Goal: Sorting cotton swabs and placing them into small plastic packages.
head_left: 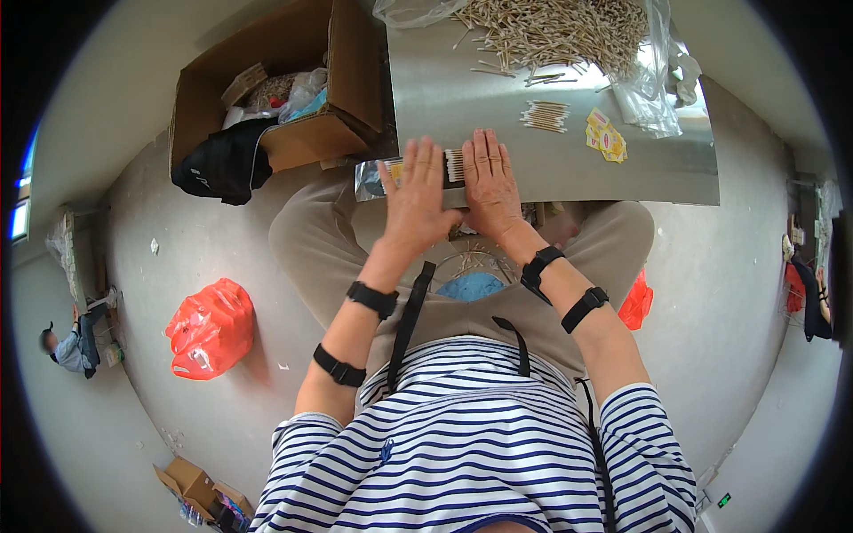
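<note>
My left hand [416, 191] and my right hand [489, 182] lie side by side, palms down, at the near edge of a shiny metal table [569, 169]. Under them is a small clear plastic packet [371, 178] with a row of cotton swabs [454, 165] showing between the hands. Both hands press on the packet with fingers spread flat. A small bundle of swabs [545, 115] lies on the table beyond my right hand, and yellow paper labels [606, 136] are beside it. A large heap of loose swabs [555, 31] sits on clear plastic at the far edge.
An open cardboard box [293, 80] with bags and a black cloth [222, 164] stands left of the table. A red plastic bag [211, 327] lies on the floor at left, another red bag [636, 300] by my right knee. A person [67, 346] sits far left.
</note>
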The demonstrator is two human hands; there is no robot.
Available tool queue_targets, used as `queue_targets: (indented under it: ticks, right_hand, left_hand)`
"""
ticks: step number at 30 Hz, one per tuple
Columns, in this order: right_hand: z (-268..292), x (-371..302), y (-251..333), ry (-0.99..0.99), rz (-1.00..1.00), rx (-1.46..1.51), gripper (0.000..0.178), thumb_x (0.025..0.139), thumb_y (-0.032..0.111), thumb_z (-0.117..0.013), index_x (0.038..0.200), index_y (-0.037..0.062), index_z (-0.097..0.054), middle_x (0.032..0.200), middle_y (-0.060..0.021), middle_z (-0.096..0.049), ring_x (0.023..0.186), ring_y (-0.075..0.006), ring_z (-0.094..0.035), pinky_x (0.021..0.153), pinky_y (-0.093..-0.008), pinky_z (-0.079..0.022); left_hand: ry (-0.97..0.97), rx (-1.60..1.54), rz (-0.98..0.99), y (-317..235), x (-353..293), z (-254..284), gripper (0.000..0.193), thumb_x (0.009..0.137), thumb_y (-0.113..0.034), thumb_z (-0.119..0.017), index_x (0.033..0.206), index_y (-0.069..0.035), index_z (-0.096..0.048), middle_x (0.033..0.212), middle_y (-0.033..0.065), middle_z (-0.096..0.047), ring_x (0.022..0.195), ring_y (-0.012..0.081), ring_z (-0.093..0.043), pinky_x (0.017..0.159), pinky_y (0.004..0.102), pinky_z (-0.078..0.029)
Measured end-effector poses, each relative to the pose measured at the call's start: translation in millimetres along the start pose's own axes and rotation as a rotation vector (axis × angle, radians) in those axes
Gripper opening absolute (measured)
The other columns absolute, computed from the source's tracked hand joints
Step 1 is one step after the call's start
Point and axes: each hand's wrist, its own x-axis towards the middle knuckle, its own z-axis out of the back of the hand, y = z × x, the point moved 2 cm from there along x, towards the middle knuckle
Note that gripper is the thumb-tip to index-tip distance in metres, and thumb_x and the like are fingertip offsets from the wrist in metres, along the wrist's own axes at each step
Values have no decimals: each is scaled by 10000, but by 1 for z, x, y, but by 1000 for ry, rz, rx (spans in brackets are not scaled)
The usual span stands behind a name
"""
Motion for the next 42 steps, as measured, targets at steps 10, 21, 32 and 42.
queue_targets:
  ticks: [10,21,32,42]
  right_hand:
    - [3,2,4,-15,-1,50,1265,562,322,-953,1551,-60,-263,1631,-278,-240,1541,-445,-203,1267,-520,-202]
    - [0,3,6,-15,-3,5,1240,572,314,-952,1545,-55,-277,1634,-268,-242,1541,-441,-207,1272,-508,-196]
    - [0,2,5,-22,-2,24,1223,577,305,-944,1538,-57,-281,1630,-274,-244,1540,-442,-211,1271,-504,-199]
    - [0,2,4,-23,-3,15,1186,581,249,-912,1537,-59,-283,1628,-274,-250,1538,-439,-223,1271,-500,-205]
  left_hand:
    - [-378,-249,-99,17,-2,18,209,808,-87,-719,1014,-99,-752,1124,86,-628,1156,312,-552,1112,612,-308]
    - [-293,-96,-99,-1,-10,0,242,840,-49,-633,1016,-124,-782,927,62,-504,994,280,-505,1154,637,-211]
    - [-272,-85,-74,-1,-9,0,247,852,-58,-645,1050,-122,-778,946,64,-511,1021,285,-509,1166,676,-178]
    - [-225,-37,-68,-2,-8,-1,284,825,-87,-743,1104,-132,-772,979,48,-532,1060,272,-511,1161,649,-205]
